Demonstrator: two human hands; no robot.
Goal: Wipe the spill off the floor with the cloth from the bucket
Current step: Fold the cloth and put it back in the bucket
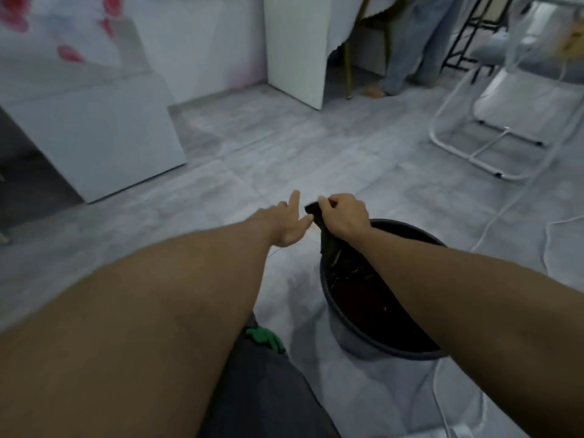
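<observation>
Fingers of your right hand (343, 216) pinch dark wet cloth (325, 245) above round dark-rimmed bucket (347, 339); left hand (289, 224) spread wide beside.

— What was the scene carried by?

— A grey tiled floor (284, 159), by which most of the frame was filled. Thin grout lines were seen running across it.

— What was found standing on it?

— A dark round bucket (347, 339) was set at lower centre-right. A white panel (101, 134) was rested on its edge at the left, and a taller white board (297, 49) was stood at upper centre. A white tubular frame (467, 150) was placed at upper right, and a white cable (505, 213) was laid along the right side.

— Anything else?

— A bare foot (374, 91) was planted at the top, just beside the board.
</observation>
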